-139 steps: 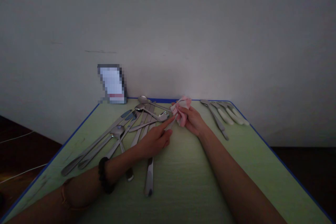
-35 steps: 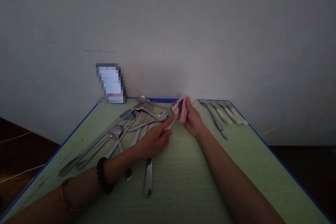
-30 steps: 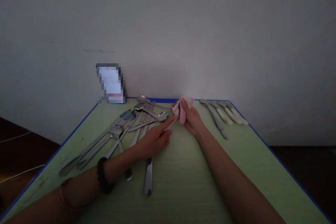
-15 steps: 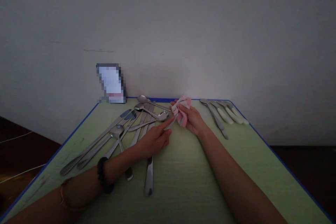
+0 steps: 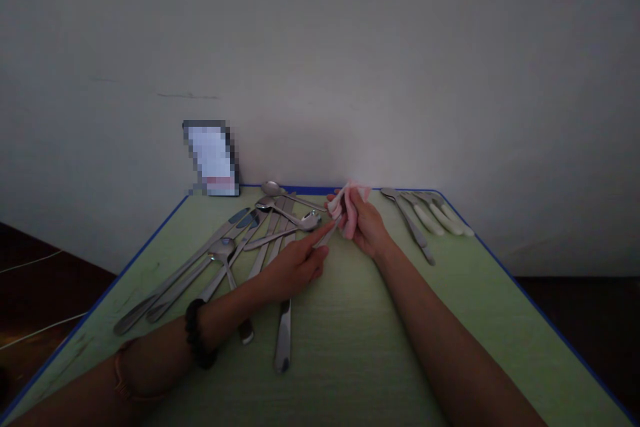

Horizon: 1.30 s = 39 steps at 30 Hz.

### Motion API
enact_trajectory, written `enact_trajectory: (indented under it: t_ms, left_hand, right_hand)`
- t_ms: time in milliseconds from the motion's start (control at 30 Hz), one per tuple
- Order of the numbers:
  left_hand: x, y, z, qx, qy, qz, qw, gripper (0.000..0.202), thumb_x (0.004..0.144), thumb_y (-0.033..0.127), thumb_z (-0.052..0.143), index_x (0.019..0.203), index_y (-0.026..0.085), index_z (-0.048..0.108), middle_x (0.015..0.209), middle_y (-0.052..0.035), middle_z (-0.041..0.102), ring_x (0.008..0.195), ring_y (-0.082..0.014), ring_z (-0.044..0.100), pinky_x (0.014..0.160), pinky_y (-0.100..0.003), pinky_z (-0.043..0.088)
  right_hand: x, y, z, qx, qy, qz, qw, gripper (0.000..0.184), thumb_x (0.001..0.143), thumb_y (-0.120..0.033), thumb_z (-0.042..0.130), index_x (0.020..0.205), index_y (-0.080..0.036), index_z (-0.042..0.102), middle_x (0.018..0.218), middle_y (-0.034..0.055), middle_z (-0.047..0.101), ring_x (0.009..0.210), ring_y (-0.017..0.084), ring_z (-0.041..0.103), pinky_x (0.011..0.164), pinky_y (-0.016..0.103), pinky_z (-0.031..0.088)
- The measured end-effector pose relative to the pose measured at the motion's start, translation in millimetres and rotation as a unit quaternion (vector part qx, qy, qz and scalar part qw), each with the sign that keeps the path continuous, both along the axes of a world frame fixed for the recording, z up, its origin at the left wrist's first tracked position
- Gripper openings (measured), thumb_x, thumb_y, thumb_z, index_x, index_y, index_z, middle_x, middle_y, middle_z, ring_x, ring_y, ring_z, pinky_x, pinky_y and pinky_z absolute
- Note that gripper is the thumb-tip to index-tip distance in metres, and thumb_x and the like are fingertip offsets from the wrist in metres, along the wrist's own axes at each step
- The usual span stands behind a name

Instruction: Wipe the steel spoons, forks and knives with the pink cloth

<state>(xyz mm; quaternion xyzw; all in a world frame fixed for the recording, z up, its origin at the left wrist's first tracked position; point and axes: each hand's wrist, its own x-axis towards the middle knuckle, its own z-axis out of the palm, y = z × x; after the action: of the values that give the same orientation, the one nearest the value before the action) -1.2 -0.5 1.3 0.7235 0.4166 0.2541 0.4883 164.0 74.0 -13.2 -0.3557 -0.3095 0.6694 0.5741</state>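
My left hand (image 5: 295,268) is closed on the handle of a metal piece of cutlery (image 5: 327,236), its index finger stretched along it. The cutlery's far end is hidden in a pink and white cloth (image 5: 351,213). My right hand (image 5: 369,225) pinches this bunched cloth around it. Left of the hands lies a loose pile of metal cutlery: a spoon (image 5: 271,188) at the back, another spoon (image 5: 223,250) nearer me, and several table knives (image 5: 283,340). My left forearm covers part of the pile.
To the right, several pieces of cutlery with pale handles (image 5: 428,219) lie side by side, beside an all-metal one (image 5: 413,230). A blurred phone-like screen (image 5: 213,159) leans on the wall at the back left. The green table (image 5: 350,360) has a blue edge.
The pink cloth has shifted and refolded in my right hand, with a corner now pointing up and right. My left hand stays nearly still on the handle.
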Motion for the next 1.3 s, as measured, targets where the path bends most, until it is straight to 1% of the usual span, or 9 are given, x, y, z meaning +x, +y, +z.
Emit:
enact_trajectory:
  t_ms: [167, 267, 433, 567, 667, 767, 933, 1167, 1300]
  left_hand:
    - [-0.1, -0.1, -1.7, -0.005, -0.003, 0.002, 1.000, 0.059, 0.094, 0.029, 0.037, 0.149, 0.010, 0.029, 0.054, 0.0081, 0.041, 0.048, -0.0097, 0.038, 0.049, -0.019, 0.031]
    - [0.0, -0.1, -1.4, -0.007, -0.002, 0.005, 1.000, 0.059, 0.094, 0.028, 0.037, 0.149, 0.010, 0.029, 0.053, 0.0081, 0.040, 0.048, -0.0099, 0.038, 0.049, -0.020, 0.032]
    - [0.2, 0.1, 0.7, 0.007, 0.004, -0.003, 1.000, 0.058, 0.093, 0.027, 0.036, 0.149, 0.010, 0.031, 0.052, 0.0083, 0.041, 0.048, -0.0101, 0.038, 0.052, -0.020, 0.033]
    - [-0.3, -0.4, 0.4, 0.008, 0.013, -0.005, 1.000, 0.059, 0.093, 0.028, 0.037, 0.149, 0.010, 0.030, 0.052, 0.0085, 0.043, 0.047, -0.0101, 0.039, 0.051, -0.020, 0.033]
    - [-0.4, -0.7, 0.5, 0.007, 0.013, -0.003, 1.000, 0.059, 0.093, 0.028, 0.037, 0.149, 0.011, 0.032, 0.052, 0.0087, 0.043, 0.047, -0.0098, 0.039, 0.051, -0.020, 0.034]
    - [-0.2, -0.6, 1.5, 0.010, 0.013, -0.004, 1.000, 0.058, 0.092, 0.027, 0.038, 0.148, 0.011, 0.034, 0.052, 0.0087, 0.043, 0.047, -0.0097, 0.039, 0.052, -0.020, 0.034]
    - [-0.1, -0.5, 1.8, 0.008, 0.020, -0.003, 1.000, 0.056, 0.093, 0.026, 0.037, 0.147, 0.011, 0.035, 0.052, 0.0083, 0.043, 0.048, -0.0097, 0.039, 0.051, -0.020, 0.033]
    - [-0.4, -0.3, 0.5, 0.010, 0.018, -0.005, 1.000, 0.057, 0.094, 0.026, 0.037, 0.148, 0.012, 0.033, 0.053, 0.0082, 0.043, 0.048, -0.0099, 0.039, 0.052, -0.020, 0.034]
    - [0.2, -0.8, 1.5, 0.007, 0.019, -0.007, 1.000, 0.058, 0.093, 0.027, 0.036, 0.149, 0.010, 0.031, 0.053, 0.0083, 0.043, 0.047, -0.0100, 0.039, 0.052, -0.020, 0.034]
  right_hand:
    - [-0.5, -1.8, 0.5, 0.010, -0.016, -0.001, 1.000, 0.024, 0.087, -0.038, 0.061, 0.090, -0.016, 0.069, 0.090, 0.0073, 0.076, 0.071, 0.015, 0.070, 0.069, 0.025, 0.057]
    - [0.6, -2.1, -0.3, 0.020, -0.014, 0.007, 1.000, 0.022, 0.084, -0.036, 0.064, 0.093, -0.016, 0.068, 0.092, 0.0072, 0.076, 0.074, 0.016, 0.071, 0.072, 0.026, 0.057]
    - [4.1, -1.8, -1.9, 0.026, 0.003, 0.031, 0.999, 0.023, 0.075, -0.024, 0.071, 0.097, -0.018, 0.068, 0.099, 0.0048, 0.075, 0.078, 0.015, 0.071, 0.079, 0.027, 0.056]
    - [6.1, -3.4, -0.3, 0.018, 0.021, 0.041, 0.999, 0.028, 0.071, -0.014, 0.070, 0.098, -0.019, 0.068, 0.100, 0.0026, 0.075, 0.080, 0.015, 0.070, 0.081, 0.026, 0.056]
    - [6.3, -4.7, 1.2, 0.011, 0.026, 0.043, 0.999, 0.030, 0.068, -0.009, 0.068, 0.096, -0.019, 0.068, 0.100, 0.0017, 0.075, 0.081, 0.015, 0.070, 0.079, 0.026, 0.057]
    - [5.8, -5.0, 1.5, 0.005, 0.028, 0.039, 0.999, 0.031, 0.067, -0.006, 0.066, 0.095, -0.018, 0.069, 0.101, 0.0027, 0.075, 0.081, 0.016, 0.070, 0.078, 0.027, 0.057]
    - [5.1, -4.1, 0.6, 0.002, 0.025, 0.030, 0.999, 0.028, 0.069, -0.007, 0.067, 0.095, -0.019, 0.068, 0.101, 0.0035, 0.075, 0.081, 0.016, 0.070, 0.077, 0.027, 0.058]
    - [2.8, -4.8, 2.7, -0.003, 0.025, 0.023, 0.999, 0.018, 0.075, -0.014, 0.067, 0.093, -0.018, 0.068, 0.091, 0.0028, 0.076, 0.075, 0.013, 0.069, 0.074, 0.023, 0.056]
    - [1.5, -4.0, 1.8, -0.002, 0.015, 0.013, 1.000, 0.014, 0.077, -0.018, 0.069, 0.090, -0.018, 0.067, 0.087, 0.0028, 0.076, 0.073, 0.014, 0.070, 0.073, 0.024, 0.056]
